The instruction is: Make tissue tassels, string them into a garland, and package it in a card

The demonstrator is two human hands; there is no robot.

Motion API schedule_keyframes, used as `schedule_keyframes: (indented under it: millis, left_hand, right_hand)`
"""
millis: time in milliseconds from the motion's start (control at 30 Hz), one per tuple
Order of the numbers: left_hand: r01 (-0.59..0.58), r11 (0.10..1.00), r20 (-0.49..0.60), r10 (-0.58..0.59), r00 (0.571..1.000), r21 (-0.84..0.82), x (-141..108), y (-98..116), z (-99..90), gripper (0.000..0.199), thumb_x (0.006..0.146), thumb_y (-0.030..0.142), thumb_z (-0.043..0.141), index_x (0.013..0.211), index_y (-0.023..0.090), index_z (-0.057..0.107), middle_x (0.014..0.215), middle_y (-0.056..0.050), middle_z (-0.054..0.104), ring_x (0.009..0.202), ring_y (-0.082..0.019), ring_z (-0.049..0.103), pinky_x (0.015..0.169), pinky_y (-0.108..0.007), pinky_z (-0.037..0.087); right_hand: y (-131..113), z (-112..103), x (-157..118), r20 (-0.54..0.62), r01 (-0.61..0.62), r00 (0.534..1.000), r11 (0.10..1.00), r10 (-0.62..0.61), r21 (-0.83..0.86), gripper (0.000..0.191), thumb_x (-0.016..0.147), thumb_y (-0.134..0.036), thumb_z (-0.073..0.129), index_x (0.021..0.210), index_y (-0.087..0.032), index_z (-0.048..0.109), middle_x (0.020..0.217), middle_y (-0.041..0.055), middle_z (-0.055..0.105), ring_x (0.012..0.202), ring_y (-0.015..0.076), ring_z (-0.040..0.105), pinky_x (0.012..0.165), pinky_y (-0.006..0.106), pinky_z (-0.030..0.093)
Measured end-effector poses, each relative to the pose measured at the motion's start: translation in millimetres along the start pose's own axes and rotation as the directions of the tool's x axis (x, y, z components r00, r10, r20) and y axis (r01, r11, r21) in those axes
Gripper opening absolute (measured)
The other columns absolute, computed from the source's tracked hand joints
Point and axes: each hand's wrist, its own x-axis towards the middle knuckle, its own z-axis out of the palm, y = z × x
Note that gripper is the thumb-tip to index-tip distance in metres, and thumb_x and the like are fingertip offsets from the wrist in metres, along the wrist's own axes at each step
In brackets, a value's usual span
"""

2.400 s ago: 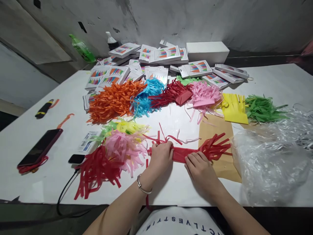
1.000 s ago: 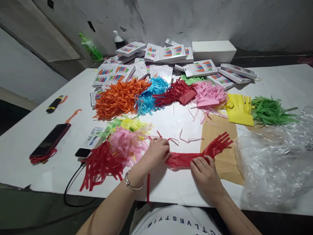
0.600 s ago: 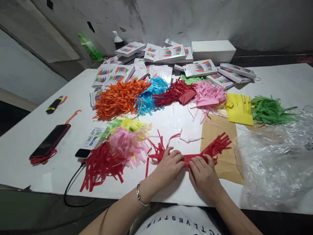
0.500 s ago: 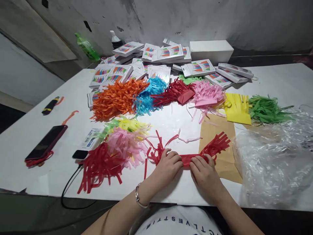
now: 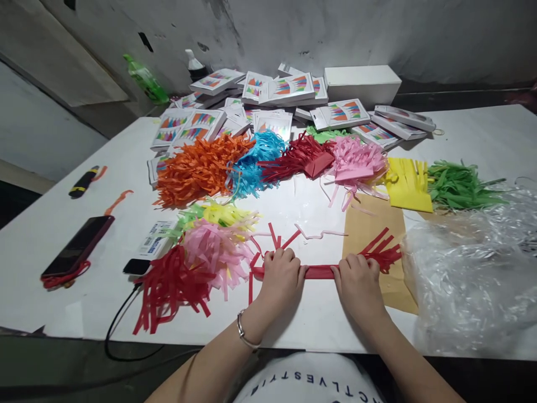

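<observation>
Stretched level between my hands is a red tissue-paper tassel (image 5: 321,272), its middle a narrow folded band and its fringes fanning out at both ends. My left hand (image 5: 282,278) closes on the band's left part, thumb along the strip. On the right part, my right hand (image 5: 358,278) grips the same band with curled fingers. Red fringe strips stick out past each hand; the portions under the fingers are hidden. A thin pale pink paper strip (image 5: 323,234) lies just beyond. To the left rest a finished-looking red tassel bunch (image 5: 176,285) and a pink one (image 5: 216,246).
Orange (image 5: 201,168), blue (image 5: 260,162), dark red and pink fringe piles line the table's middle, with printed boxes (image 5: 289,89) heaped behind. Crumpled clear plastic (image 5: 465,274) and brown paper (image 5: 373,246) lie right. A phone (image 5: 79,246) and a cabled black device (image 5: 137,266) sit left.
My hands have moved apart, my right hand shifting rightward. The red band between them now looks longer, narrower and straighter, and its right fringe lies lower.
</observation>
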Motion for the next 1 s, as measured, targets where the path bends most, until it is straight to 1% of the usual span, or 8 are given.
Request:
schedule_keyframes:
  millis: [100, 233, 300, 433, 533, 767, 900, 1000]
  left_hand:
    - [-0.001, 1.0, 0.016, 0.0, 1.0, 0.006, 1.8, -0.2, -0.1, 0.028, 0.096, 0.028, 0.055, 0.074, 0.017, 0.068, 0.086, -0.008, 0.063, 0.085, -0.026, 0.053, 0.08, -0.046, 0.036]
    - [-0.005, 1.0, 0.014, 0.005, 1.0, 0.011, 1.7, -2.4, -1.1, 0.027, 0.095, 0.029, 0.056, 0.074, 0.017, 0.066, 0.086, -0.008, 0.063, 0.086, -0.027, 0.053, 0.08, -0.046, 0.037]
    - [-0.007, 1.0, -0.017, 0.007, 1.0, -0.026, 0.2, -3.6, -3.0, 0.021, 0.093, 0.031, 0.06, 0.08, 0.017, 0.066, 0.092, -0.009, 0.064, 0.09, -0.027, 0.054, 0.084, -0.048, 0.038]
    - [-0.212, 0.97, -0.107, 0.2, 0.974, -0.118, -5.1, -5.4, -5.0, 0.009, 0.089, 0.028, 0.067, 0.094, 0.022, 0.066, 0.113, -0.007, 0.065, 0.108, -0.028, 0.051, 0.103, -0.055, 0.031]
    - [-0.346, 0.93, -0.135, 0.33, 0.934, -0.12, -7.3, -5.9, -1.2, 0.013, 0.092, 0.015, 0.059, 0.088, 0.023, 0.068, 0.101, -0.003, 0.068, 0.103, -0.024, 0.053, 0.106, -0.054, 0.028]
    - [-0.263, 0.931, -0.07, 0.254, 0.965, -0.253, -7.2, -11.3, 2.5, 0.014, 0.088, 0.017, 0.066, 0.075, 0.021, 0.069, 0.085, -0.003, 0.069, 0.088, -0.021, 0.055, 0.089, -0.044, 0.035]
    - [-0.217, 0.929, 0.019, 0.233, 0.972, -0.3, -10.9, -16.7, -5.4, 0.016, 0.091, 0.025, 0.064, 0.077, 0.022, 0.07, 0.084, -0.002, 0.069, 0.088, -0.021, 0.055, 0.084, -0.042, 0.034]
    - [-0.198, 0.939, 0.063, 0.224, 0.973, -0.281, -11.4, -15.4, -10.1, 0.02, 0.096, 0.023, 0.056, 0.082, 0.022, 0.069, 0.09, -0.002, 0.069, 0.091, -0.021, 0.055, 0.084, -0.042, 0.033]
  right_hand:
    - [0.4, -4.3, 0.9, -0.074, 0.027, 0.997, 0.997, -0.021, 0.073, 0.014, 0.094, -0.015, 0.052, 0.084, -0.018, 0.062, 0.09, 0.0108, 0.065, 0.091, 0.0256, 0.052, 0.094, 0.048, 0.032]
    - [0.8, -2.1, -3.0, -0.116, 0.381, 0.924, 0.906, -0.364, 0.186, 0.021, 0.093, -0.006, 0.048, 0.096, -0.018, 0.065, 0.093, 0.0072, 0.067, 0.095, 0.0218, 0.054, 0.102, 0.044, 0.028]
    - [0.4, 2.8, -5.3, -0.104, 0.444, 0.896, 0.878, -0.432, 0.18, 0.024, 0.092, -0.003, 0.046, 0.091, -0.017, 0.065, 0.082, 0.0049, 0.065, 0.084, 0.0195, 0.053, 0.099, 0.041, 0.03]
    - [-2.4, 8.7, -7.7, -0.103, 0.354, 0.935, 0.913, -0.34, 0.202, 0.023, 0.094, -0.008, 0.047, 0.077, -0.017, 0.061, 0.074, 0.003, 0.061, 0.075, 0.0174, 0.051, 0.091, 0.038, 0.033]
    - [-6.0, 7.9, -7.3, -0.085, 0.354, 0.935, 0.911, -0.343, 0.211, 0.018, 0.097, -0.016, 0.048, 0.085, -0.017, 0.062, 0.079, 0.0037, 0.062, 0.078, 0.018, 0.052, 0.09, 0.038, 0.032]
    - [8.2, 3.0, -15.9, -0.084, 0.416, 0.91, 0.888, -0.407, 0.197, 0.03, 0.093, -0.003, 0.042, 0.076, -0.018, 0.061, 0.075, 0.0035, 0.061, 0.079, 0.0186, 0.052, 0.096, 0.039, 0.034]
    - [21.2, -1.1, -27.6, -0.089, 0.28, 0.96, 0.903, -0.266, 0.325, 0.022, 0.096, -0.01, 0.046, 0.086, -0.018, 0.064, 0.093, 0.0058, 0.067, 0.096, 0.0201, 0.056, 0.105, 0.043, 0.032]
    - [18.3, -1.9, -28.8, -0.084, 0.159, 0.987, 0.924, -0.139, 0.347, 0.02, 0.098, -0.015, 0.047, 0.086, -0.018, 0.063, 0.094, 0.0061, 0.067, 0.096, 0.0205, 0.057, 0.105, 0.045, 0.032]
